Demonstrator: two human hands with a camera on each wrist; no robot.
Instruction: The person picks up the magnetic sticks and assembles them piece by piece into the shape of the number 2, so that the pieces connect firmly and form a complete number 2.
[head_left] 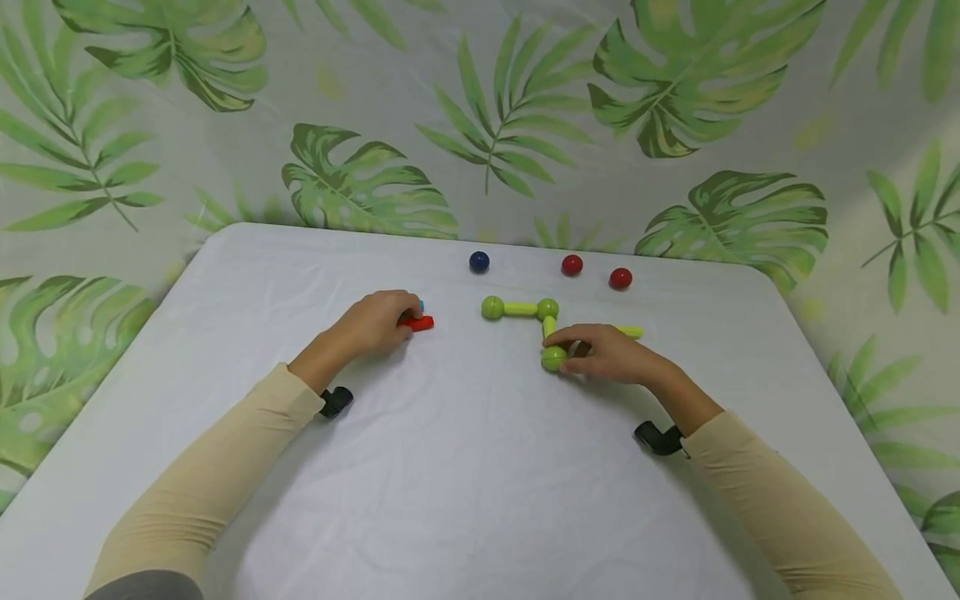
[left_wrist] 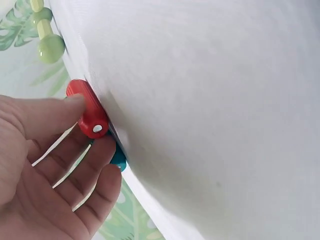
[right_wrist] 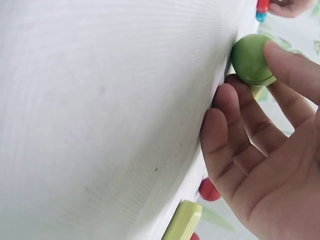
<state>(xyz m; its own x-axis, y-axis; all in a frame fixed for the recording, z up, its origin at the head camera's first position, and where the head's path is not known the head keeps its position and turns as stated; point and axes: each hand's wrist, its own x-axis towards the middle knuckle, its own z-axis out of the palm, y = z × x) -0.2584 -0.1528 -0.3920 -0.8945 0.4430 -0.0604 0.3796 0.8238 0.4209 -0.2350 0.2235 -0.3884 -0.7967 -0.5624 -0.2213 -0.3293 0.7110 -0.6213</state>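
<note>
My left hand [head_left: 375,323] pinches a red magnetic rod [left_wrist: 92,111], a silver disc showing in its near end. A blue rod [left_wrist: 119,159] lies beside the red one, against the fingers. On the right, my right hand [head_left: 603,354] holds a green ball [right_wrist: 250,60] between thumb and fingers. That ball ends a zigzag of light-green pieces: a rod [head_left: 550,325] runs from it to a corner ball [head_left: 548,309], then another rod [head_left: 521,308] leads left to an end ball [head_left: 492,307]. The chain lies on the white table.
Behind the chain sit a dark blue ball [head_left: 479,262] and two red balls, one [head_left: 572,265] left of the other [head_left: 620,278]. A loose yellow-green rod [head_left: 630,332] lies just beyond my right hand. Leaf-patterned cloth [head_left: 517,108] hangs behind the white table [head_left: 450,467].
</note>
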